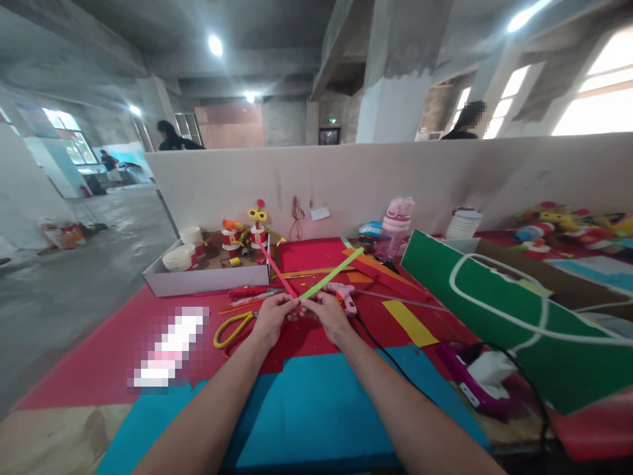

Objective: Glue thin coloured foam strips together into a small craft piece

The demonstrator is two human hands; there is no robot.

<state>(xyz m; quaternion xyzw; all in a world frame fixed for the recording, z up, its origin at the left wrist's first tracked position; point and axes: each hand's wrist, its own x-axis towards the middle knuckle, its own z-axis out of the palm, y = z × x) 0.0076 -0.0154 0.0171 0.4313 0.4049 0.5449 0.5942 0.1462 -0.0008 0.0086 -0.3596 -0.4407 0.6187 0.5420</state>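
Above the red table covering, both hands meet fingertip to fingertip at the lower ends of two paper strips. My left hand pinches the end of a pinkish-red paper strip, which slants up to the left. Between the fingertips of my right hand is the end of a lime-green paper strip, slanting up to the right. Whether the two ends are stuck together is hidden by the fingers. A pink glue gun lies just behind my right hand. Scissors with yellow handles lie left of my left hand.
A shallow box holds paper cups and small cup figures. A yellow strip, a purple power strip and a green board with a white cable lie right. A pink bottle stands behind. A blue sheet covers the front.
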